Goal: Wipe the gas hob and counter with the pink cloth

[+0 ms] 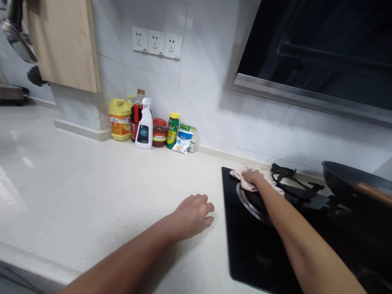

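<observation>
Where the view begins at far left, a metal utensil hangs beside a pale wooden panel. Below, white counter runs toward the hob. Along the wall, in order: yellow jug, dark bottle partly hidden, white spray bottle, red-lidded jar, green container with yellow cap, white-and-blue packet leaning at its side. Three sockets above.

Left forearm enters low, slanting up and rightward. Left hand over the counter, back upward, fingers loosely bent, thumb and forefinger apart; nothing seen in the grasp. Contact with the surface: cannot tell. Hob edge just beyond the fingertips.

Right arm comes from the lower right corner, extended up and leftward across the black hob. Right hand rests on a pale cloth, which lies rumpled at the back of the hob, partly over the burner ring. Fingers partly hidden; cannot tell whether they are closed on the fabric.

Farther right, black pot support, then dark wok with wooden handle; range hood overhead.
</observation>
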A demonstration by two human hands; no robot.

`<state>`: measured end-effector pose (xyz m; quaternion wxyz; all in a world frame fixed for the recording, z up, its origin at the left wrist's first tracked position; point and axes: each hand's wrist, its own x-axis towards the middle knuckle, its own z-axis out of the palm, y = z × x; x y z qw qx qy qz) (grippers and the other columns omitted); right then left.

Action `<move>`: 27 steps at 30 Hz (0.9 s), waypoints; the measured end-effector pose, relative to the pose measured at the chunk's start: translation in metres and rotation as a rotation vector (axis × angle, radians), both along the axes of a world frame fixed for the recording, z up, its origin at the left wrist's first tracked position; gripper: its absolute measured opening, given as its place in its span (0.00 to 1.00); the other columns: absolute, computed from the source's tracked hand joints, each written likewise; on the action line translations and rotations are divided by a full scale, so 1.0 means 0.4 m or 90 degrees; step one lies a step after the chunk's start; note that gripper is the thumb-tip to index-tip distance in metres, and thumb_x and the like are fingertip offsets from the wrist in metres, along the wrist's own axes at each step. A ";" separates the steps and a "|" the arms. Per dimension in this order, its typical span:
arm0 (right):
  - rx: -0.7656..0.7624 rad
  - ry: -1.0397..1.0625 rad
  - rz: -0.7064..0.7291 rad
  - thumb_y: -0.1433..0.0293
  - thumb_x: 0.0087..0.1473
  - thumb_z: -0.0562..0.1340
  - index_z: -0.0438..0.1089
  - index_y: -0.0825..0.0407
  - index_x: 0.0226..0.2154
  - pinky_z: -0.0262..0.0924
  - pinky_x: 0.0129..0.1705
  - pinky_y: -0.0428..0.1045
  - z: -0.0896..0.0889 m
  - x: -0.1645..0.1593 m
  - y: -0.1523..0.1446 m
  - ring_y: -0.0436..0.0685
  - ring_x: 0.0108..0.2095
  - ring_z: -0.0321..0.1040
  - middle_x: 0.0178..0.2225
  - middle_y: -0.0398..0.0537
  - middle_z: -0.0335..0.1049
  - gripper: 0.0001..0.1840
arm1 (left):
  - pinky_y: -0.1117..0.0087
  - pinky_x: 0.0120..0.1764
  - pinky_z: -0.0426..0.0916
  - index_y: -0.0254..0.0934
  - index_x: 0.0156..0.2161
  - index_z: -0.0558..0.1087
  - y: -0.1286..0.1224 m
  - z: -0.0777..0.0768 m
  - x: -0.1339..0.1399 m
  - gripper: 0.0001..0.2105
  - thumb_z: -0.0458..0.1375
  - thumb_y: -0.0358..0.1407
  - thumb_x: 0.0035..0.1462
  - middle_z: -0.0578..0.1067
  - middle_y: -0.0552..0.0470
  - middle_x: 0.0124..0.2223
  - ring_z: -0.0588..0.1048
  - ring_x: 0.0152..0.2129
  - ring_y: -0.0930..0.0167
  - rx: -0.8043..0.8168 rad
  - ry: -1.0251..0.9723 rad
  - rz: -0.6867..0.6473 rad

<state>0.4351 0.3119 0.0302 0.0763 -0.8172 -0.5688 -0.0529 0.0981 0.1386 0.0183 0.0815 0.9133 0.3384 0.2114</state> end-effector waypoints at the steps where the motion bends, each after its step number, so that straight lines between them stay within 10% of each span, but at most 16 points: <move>1: -0.010 0.013 0.006 0.53 0.64 0.54 0.67 0.53 0.58 0.54 0.59 0.70 -0.003 -0.037 0.004 0.71 0.60 0.61 0.60 0.63 0.64 0.28 | 0.63 0.44 0.68 0.41 0.44 0.77 0.002 0.002 -0.001 0.11 0.54 0.40 0.64 0.75 0.47 0.40 0.75 0.39 0.64 0.004 0.006 0.003; 12: -0.012 0.050 0.221 0.55 0.67 0.45 0.59 0.56 0.62 0.46 0.65 0.63 -0.020 -0.268 -0.205 0.68 0.67 0.48 0.69 0.64 0.46 0.31 | 0.65 0.42 0.68 0.40 0.45 0.78 0.045 0.032 -0.033 0.13 0.52 0.39 0.63 0.79 0.47 0.44 0.78 0.39 0.63 -0.029 -0.058 0.182; 20: 0.030 0.087 0.432 0.54 0.67 0.48 0.63 0.55 0.57 0.41 0.69 0.59 -0.046 -0.253 -0.590 0.63 0.70 0.42 0.71 0.60 0.45 0.27 | 0.67 0.42 0.68 0.40 0.41 0.79 0.068 0.036 -0.044 0.14 0.51 0.39 0.60 0.81 0.48 0.42 0.77 0.39 0.64 -0.071 -0.092 0.163; 27: 0.035 0.174 0.405 0.50 0.65 0.51 0.64 0.50 0.56 0.44 0.69 0.60 -0.046 -0.144 -0.818 0.63 0.70 0.44 0.70 0.55 0.46 0.27 | 0.67 0.42 0.68 0.39 0.39 0.79 0.070 0.042 -0.053 0.16 0.50 0.42 0.59 0.82 0.48 0.41 0.77 0.39 0.63 -0.094 -0.121 0.136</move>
